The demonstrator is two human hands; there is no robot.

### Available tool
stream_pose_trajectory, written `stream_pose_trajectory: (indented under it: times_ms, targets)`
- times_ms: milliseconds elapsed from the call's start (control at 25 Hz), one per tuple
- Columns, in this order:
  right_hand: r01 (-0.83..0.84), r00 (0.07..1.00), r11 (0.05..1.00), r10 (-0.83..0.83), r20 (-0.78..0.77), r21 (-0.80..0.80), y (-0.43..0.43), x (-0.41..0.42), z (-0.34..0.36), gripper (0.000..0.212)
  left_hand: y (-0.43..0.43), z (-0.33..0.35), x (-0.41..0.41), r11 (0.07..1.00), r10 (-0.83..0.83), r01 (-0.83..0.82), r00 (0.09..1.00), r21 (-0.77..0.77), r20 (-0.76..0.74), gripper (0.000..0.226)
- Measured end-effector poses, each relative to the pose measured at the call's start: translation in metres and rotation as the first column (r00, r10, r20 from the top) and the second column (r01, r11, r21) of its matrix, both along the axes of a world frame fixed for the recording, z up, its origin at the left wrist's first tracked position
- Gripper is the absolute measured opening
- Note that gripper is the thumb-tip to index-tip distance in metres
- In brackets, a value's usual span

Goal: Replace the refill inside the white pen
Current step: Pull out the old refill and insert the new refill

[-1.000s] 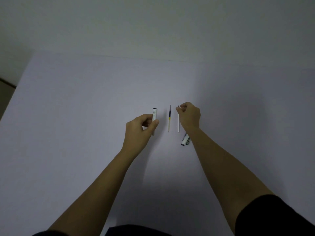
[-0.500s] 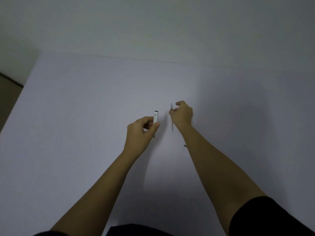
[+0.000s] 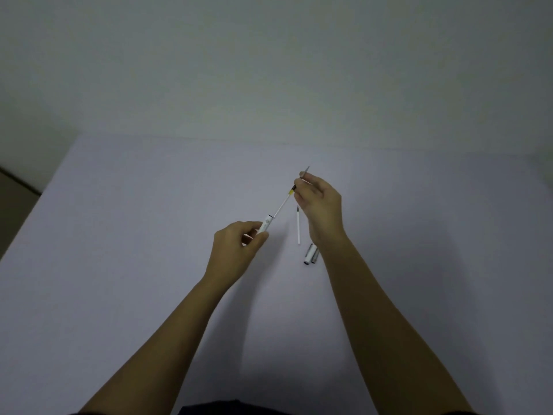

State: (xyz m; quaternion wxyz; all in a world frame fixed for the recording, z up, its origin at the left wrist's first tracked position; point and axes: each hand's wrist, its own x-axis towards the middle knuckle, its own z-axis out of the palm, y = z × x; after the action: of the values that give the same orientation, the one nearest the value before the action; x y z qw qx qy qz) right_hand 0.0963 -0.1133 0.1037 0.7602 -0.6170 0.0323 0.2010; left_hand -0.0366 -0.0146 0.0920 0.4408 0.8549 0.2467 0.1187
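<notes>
My left hand (image 3: pixel 239 250) grips the white pen barrel (image 3: pixel 265 223), tilted with its open end up and to the right. My right hand (image 3: pixel 320 202) pinches a thin refill (image 3: pixel 284 200) with a yellow and black band near its tip. The refill's lower end sits at or just inside the barrel's mouth. A second white refill (image 3: pixel 298 227) lies on the table between my hands. Two grey-white pen pieces (image 3: pixel 310 254) lie side by side under my right wrist, partly hidden by it.
The table (image 3: pixel 119 235) is pale lilac with a plain wall behind its far edge. Its left edge drops to a darker floor at the far left.
My right hand has left the plain white refill on the table, picked up the yellow-banded refill and lifted it to the barrel's mouth. My left hand tilted the barrel toward it.
</notes>
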Motion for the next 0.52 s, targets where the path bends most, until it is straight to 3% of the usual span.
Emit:
stream_pose_trajectory:
  times_ms: [320, 520]
  targets:
    - [-0.048, 0.997, 0.998, 0.046, 0.065, 0.039, -0.022, -0.023, 0.033, 0.011, -0.015, 0.030, -0.007, 1.000, -0.027, 0.027, 0.996, -0.010, 0.082, 0.023]
    - [-0.070, 0.988, 0.997, 0.066, 0.142, 0.021, -0.032, -0.028, 0.045, 0.017, -0.014, 0.043, -0.008, 0.999, 0.011, -0.012, 1.000, 0.044, 0.022, 0.019]
